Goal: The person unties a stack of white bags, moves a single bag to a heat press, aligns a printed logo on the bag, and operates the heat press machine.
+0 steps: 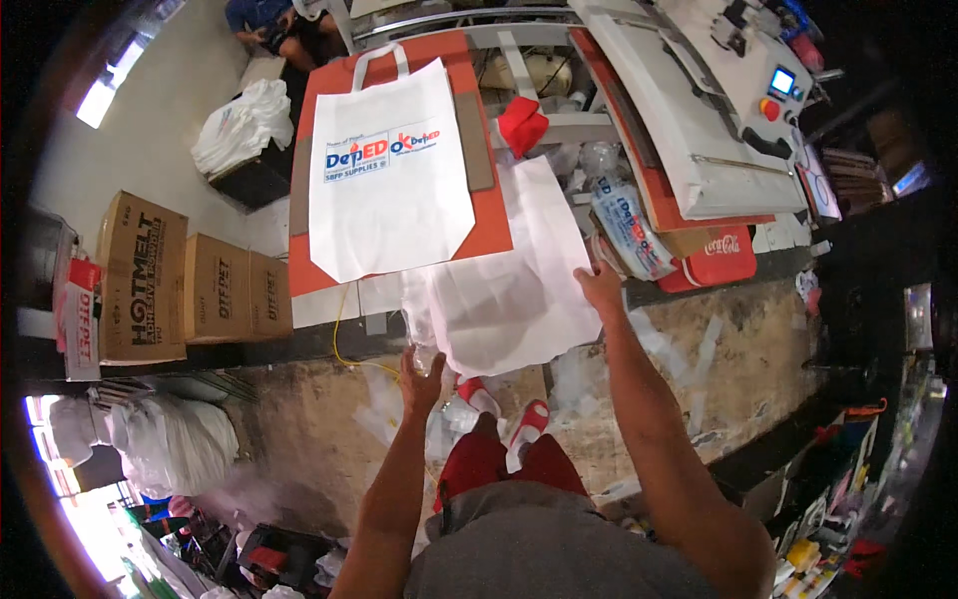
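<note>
My right hand (601,288) grips the right edge of a large, thin white sheet (516,307) between thumb and fingers. The sheet hangs over the table's front edge, slightly creased. At its lower left corner is my left hand (423,382), thumb and fingers apart. A strip of clear plastic film (419,318) reaches down into the gap between them, apparently unpinched. Beyond my hands, a white tote bag (389,217) with a blue and red print lies flat on an orange-red press pad (490,232). Its handle loop (380,64) points away from me.
To the right stands a heat press (696,127) with a red button (769,110). A red cloth (522,126), a printed plastic-wrapped bundle (632,224) and a red cooler (711,262) are nearby. Cardboard boxes (239,288) stand left. A person (281,30) sits at the far left.
</note>
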### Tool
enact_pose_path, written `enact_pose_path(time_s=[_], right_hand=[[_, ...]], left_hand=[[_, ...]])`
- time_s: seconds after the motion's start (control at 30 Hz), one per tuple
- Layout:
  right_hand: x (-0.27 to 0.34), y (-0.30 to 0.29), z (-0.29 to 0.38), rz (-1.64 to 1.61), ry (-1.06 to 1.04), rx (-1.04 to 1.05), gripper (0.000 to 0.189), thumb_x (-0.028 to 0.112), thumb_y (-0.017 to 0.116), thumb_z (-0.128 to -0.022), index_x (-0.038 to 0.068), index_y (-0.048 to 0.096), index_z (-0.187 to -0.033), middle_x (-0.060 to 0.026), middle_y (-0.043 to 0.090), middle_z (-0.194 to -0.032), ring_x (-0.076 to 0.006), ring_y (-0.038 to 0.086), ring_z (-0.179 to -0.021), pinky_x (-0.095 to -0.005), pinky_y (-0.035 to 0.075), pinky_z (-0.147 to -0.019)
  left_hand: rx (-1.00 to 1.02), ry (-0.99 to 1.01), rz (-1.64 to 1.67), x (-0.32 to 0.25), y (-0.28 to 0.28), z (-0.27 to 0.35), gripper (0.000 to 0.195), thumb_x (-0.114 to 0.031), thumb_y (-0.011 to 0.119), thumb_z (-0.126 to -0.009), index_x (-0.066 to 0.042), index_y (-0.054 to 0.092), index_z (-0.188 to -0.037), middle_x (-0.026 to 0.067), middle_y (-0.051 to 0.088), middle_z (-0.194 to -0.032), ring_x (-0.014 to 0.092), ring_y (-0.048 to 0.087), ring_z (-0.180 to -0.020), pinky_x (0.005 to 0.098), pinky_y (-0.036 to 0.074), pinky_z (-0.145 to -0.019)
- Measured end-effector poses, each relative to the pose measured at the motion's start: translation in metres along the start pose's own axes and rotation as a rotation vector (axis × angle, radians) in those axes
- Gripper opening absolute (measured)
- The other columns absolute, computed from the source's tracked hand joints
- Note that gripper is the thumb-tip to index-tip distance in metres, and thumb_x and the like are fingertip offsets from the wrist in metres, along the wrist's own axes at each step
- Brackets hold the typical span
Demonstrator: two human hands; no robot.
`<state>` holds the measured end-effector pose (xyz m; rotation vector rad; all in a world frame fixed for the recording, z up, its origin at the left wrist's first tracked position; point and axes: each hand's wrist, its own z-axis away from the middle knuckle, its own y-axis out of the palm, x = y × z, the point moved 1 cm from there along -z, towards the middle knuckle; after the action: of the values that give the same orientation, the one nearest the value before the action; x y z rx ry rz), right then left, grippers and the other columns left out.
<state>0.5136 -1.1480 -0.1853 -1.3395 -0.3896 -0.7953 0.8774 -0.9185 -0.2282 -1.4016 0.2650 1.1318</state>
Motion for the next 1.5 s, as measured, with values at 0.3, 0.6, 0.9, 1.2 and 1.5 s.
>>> enact_pose_path(time_s=[0.3,0.6,0.9,1.2,1.5], right_hand=[[-0.09,-0.091,0.143,-0.727,0.042,0.374,0.046,0.019,0.073,-0.086,-0.003,0.059,-0.124,-0.0127,0.065,-0.116,-0.0226,0.063,-0.102,-0.0375,0.052,-0.089],[-0.06,-0.034,0.131,-0.435,0.157,0.196,0.038,0.017,0.065,-0.084,0.003,0.06,-0.119,-0.0183,0.067,-0.11,-0.0306,0.063,-0.101,-0.042,0.049,-0.085],[-0.133,-0.149,0.119,-0.465,-0.011,-0.118,0.022,0.009,0.057,-0.093,0.002,0.061,-0.114,-0.0049,0.064,-0.099,-0.0161,0.057,-0.09,-0.0318,0.046,-0.082],[-0.228,-0.287,0.216,-0.463,0.464,-0.976,0.064,0.028,0.05,-0.099,-0.004,0.03,-0.151,-0.0218,0.06,-0.123,-0.0303,0.063,-0.095,-0.0392,0.053,-0.074],[-0.45,-0.253,0.403,0.306,0.415,-0.601,0.038,0.023,0.051,-0.095,-0.007,0.052,-0.117,-0.0285,0.059,-0.112,-0.0441,0.058,-0.098,-0.0453,0.047,-0.087]], left_hand=[[0.438,0.316,0.124,-0.068,0.023,0.051,0.076,-0.037,0.069,-0.087,-0.009,0.036,-0.15,0.0223,0.044,-0.148,0.038,0.051,-0.128,0.0415,0.043,-0.106],[0.112,-0.192,0.3,-0.024,0.06,0.008,0.045,-0.029,0.055,-0.095,-0.004,0.057,-0.132,0.0194,0.062,-0.128,0.036,0.06,-0.117,0.0446,0.047,-0.1],[0.155,0.018,-0.587,-0.126,0.069,-0.028,0.092,-0.049,0.075,-0.081,-0.01,0.032,-0.153,0.0126,0.027,-0.159,0.038,0.038,-0.136,0.0515,0.043,-0.104],[0.187,0.057,-0.541,-0.075,0.083,-0.098,0.065,-0.043,0.059,-0.094,-0.005,0.045,-0.145,0.0215,0.056,-0.136,0.036,0.054,-0.127,0.0454,0.046,-0.104],[-0.004,0.05,-0.232,-0.089,0.097,-0.129,0.063,-0.035,0.062,-0.092,0.013,0.046,-0.13,0.0375,0.061,-0.114,0.051,0.061,-0.108,0.0505,0.05,-0.094]])
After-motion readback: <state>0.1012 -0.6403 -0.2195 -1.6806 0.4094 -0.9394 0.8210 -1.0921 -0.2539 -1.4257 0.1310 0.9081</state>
